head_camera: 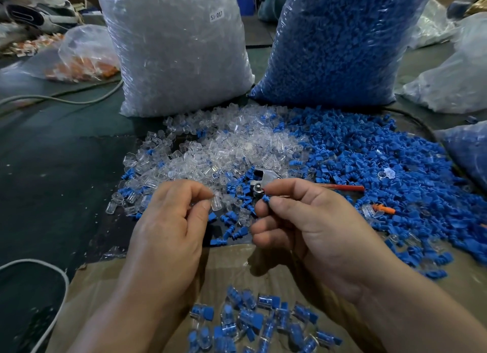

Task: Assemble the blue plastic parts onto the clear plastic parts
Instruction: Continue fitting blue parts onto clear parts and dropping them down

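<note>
1. The left hand (168, 220) pinches a small clear plastic tube-shaped part (216, 204) between its curled thumb and forefinger, holding it just above the scattered pieces.
2. The right hand (303, 220) pinches a small blue ribbed plastic part (265, 199) between thumb and forefinger, with its other fingers curled beneath. The blue part points towards the clear one, and a small gap lies between them.
3. Just beyond both hands lies a loose heap of clear plastic parts (224, 147). A wide heap of blue plastic parts (369, 162) spreads beyond and to the right of the right hand.
4. Well beyond the heaps stand a tall transparent bag of clear parts (179, 49), ahead of the left hand, and a tall transparent bag of blue parts (337, 41), ahead of the right.
5. Below the wrists, joined blue-and-clear pieces (250, 323) lie on a brown cardboard sheet (105, 286).
6. A small silver metal tool (261, 178) lies just beyond the right hand's fingertips, with a thin red rod (340, 187) to its right.
</note>
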The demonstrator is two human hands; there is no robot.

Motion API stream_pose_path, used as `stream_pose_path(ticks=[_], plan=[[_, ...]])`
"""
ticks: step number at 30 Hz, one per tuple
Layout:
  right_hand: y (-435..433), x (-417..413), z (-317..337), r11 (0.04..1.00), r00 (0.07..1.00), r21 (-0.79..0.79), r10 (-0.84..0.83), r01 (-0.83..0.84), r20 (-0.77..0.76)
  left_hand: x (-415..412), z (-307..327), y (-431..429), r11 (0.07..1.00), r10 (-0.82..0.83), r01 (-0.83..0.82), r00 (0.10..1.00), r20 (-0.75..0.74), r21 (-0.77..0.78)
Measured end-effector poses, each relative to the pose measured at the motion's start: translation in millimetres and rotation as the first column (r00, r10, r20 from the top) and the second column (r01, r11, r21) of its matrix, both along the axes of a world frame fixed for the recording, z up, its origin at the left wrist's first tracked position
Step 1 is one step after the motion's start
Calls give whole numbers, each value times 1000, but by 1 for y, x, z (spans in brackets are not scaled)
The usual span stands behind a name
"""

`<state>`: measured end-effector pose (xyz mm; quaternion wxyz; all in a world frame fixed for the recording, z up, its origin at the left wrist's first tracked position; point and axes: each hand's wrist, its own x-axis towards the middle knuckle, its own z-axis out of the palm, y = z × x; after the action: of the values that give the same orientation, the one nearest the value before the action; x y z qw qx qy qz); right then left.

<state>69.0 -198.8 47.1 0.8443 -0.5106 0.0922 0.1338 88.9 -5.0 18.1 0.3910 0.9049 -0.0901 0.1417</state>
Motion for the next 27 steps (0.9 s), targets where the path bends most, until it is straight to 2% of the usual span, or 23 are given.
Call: stream_pose_path(ticks=[4, 7, 10, 16, 18, 22, 27], plan=[[1, -2, -1, 992, 998, -128, 26, -19, 54, -3, -1, -1, 989, -32, 20, 996, -80, -149], [3, -4, -2, 953, 990, -303, 60, -19, 126, -6, 2, -6, 931, -83, 19, 983, -161, -365], [5, -6, -1, 913, 979, -409, 85, -1, 186, -7, 5, -8, 874, -104, 0, 977, -185, -486], [11, -11, -5, 858, 940, -513, 148, 34, 309, -7, 3, -5, 886, -77, -6, 984, -158, -463], [12, -14, -7, 758, 902, -645, 207, 97, 378, -8, 4, -6, 888, -109, 33, 984, -141, -459], [13, -16, -7, 459, 812, -830, 322, 316, 487, -11, 4, -8, 890, -186, 100, 970, -154, -444], [13, -14, -7, 326, 773, -870, 410, 371, 484, -14, 5, -13, 922, -209, 128, 959, -190, -366]])
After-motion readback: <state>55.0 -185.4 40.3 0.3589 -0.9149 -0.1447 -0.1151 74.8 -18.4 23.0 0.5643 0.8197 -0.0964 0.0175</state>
